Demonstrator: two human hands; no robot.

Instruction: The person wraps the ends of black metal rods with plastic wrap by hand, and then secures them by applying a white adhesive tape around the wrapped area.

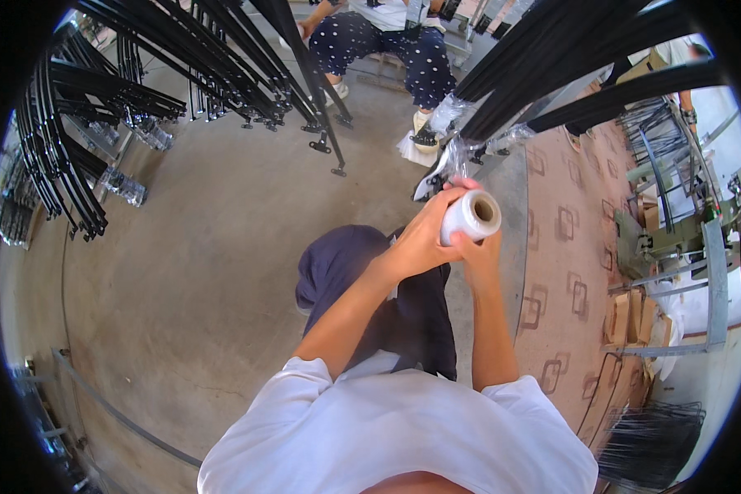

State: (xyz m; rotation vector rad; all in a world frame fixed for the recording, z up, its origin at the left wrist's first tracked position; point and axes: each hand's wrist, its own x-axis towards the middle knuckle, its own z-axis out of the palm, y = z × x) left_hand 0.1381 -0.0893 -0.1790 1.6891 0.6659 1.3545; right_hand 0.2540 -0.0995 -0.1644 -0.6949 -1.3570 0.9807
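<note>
Both hands clasp the roll of clear film [472,216] at chest height: left hand [420,239] wraps its side, right hand [476,251] cups beneath, core pointing toward the wrapped black rod bundle [502,111] just beyond.

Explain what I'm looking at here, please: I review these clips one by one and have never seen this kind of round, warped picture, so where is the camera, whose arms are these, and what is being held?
The picture comes from a wide fisheye camera worn on a person's head and looking down, which is why straight edges bend and the rim is black. The white shirt at the bottom and the two bare forearms belong to the wearer. The left hand and right hand together grip a roll of clear stretch film, its hollow core facing up. Film runs from it toward a bundle of long black metal rods whose end is already wrapped in plastic. More black rods lie on racks at the upper left, above the concrete floor. A second person in dotted trousers sits at the top. Cardboard boxes stand at the right.
</note>
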